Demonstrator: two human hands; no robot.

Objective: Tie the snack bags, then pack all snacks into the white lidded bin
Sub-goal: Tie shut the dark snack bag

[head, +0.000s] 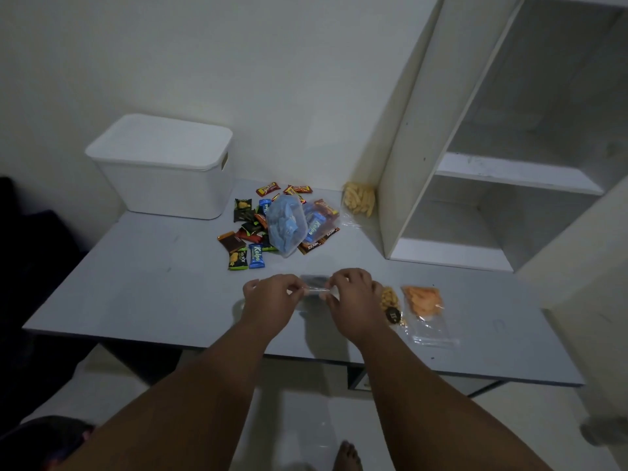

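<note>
My left hand and my right hand both pinch the top of a clear plastic snack bag near the table's front edge; its contents are hidden behind my hands. Just right of my right hand lie a bag of yellow snacks and an open clear bag of orange snacks. A bag of pale puffs leans at the back by the shelf. The white lidded bin stands closed at the back left. Several small wrapped snacks and a blue-filled bag lie in a pile.
The grey table ends in a front edge just below my wrists. A white open shelf unit stands on the table's right side against the wall. A dark shape sits at the far left on the floor.
</note>
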